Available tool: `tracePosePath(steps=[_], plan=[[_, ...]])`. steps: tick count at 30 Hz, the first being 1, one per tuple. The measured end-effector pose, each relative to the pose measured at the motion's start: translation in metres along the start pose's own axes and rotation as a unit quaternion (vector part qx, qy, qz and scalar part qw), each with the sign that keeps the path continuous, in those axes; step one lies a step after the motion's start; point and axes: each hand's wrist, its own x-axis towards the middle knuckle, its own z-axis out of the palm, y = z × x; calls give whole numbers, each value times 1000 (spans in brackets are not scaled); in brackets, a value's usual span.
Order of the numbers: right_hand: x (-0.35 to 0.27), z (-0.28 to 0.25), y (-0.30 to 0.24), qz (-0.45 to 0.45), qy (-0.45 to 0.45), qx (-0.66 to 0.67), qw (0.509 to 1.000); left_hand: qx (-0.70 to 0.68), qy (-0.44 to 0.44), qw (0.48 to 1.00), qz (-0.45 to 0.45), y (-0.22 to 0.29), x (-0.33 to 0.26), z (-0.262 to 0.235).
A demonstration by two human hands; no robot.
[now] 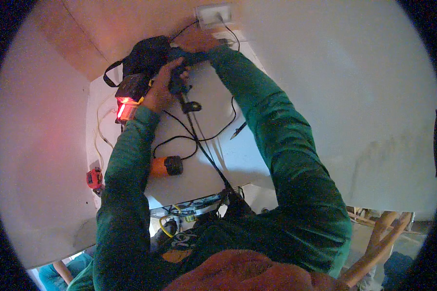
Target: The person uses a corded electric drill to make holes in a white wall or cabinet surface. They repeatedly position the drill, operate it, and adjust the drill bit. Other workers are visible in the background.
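My left hand (162,89) reaches to the far part of the white surface, fingers curled against a dark object (177,83) whose kind I cannot make out. A thin dark rod (206,151) runs from near this object back toward my body, with a small black clamp-like piece (192,106) on it. My right hand (196,40) is farther off, beside a black bag (148,54) with a strap loop. Blur and shadow hide its fingers. Close to my left wrist, a dark device (127,108) glows red.
A wall socket (213,15) with plugged-in black cables is at the back. An orange and black cylinder (167,166) lies nearer, under a looping cable. A red tool (94,178) lies at the left, a pointed dark tool (238,130) at the right. Another person's arm (374,250) shows lower right.
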Motion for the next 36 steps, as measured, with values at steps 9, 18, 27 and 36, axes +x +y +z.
tracePosePath(steps=[9,18,27,36], plan=[[-12,-32,-52,-37,75,-59,995,63,45,994,70,-8,-73,20],[-158,-256,-125,104,426,347,829,269,54,891,361,10,-202,128],[-256,-339,-236,-79,362,94,924,354,2,699,621,-46,-284,110],[-303,-404,-320,-133,197,-57,970,405,-131,722,545,-70,-299,63]])
